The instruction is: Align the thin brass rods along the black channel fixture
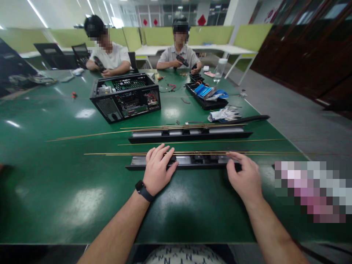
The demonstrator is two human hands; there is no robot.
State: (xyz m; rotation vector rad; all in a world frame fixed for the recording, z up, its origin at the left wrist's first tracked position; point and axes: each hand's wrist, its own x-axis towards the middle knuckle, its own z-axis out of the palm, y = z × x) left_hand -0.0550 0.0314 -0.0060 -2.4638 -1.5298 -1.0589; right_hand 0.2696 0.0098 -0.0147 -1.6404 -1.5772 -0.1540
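A long black-edged rail (187,160) with a silvery inside and several dark blocks lies crosswise in front of me. Thin brass-coloured rods (192,152) run along its far side and stick out past both ends. My left hand (159,167), with a dark watch on the wrist, rests flat over the rail's left part, fingers spread across the rods. At the right end is my right hand (244,176); its index finger reaches the rods and its thumb stands apart near the front edge. Its other fingers are partly hidden.
Beyond lies a similar rail (189,136) with more rods. An open black computer case (125,99) stands back left. Back right are a black tray (211,103) of blue packets, white gloves (224,114) and a clear bottle (220,69). Two people sit opposite, one holding a power drill (182,60).
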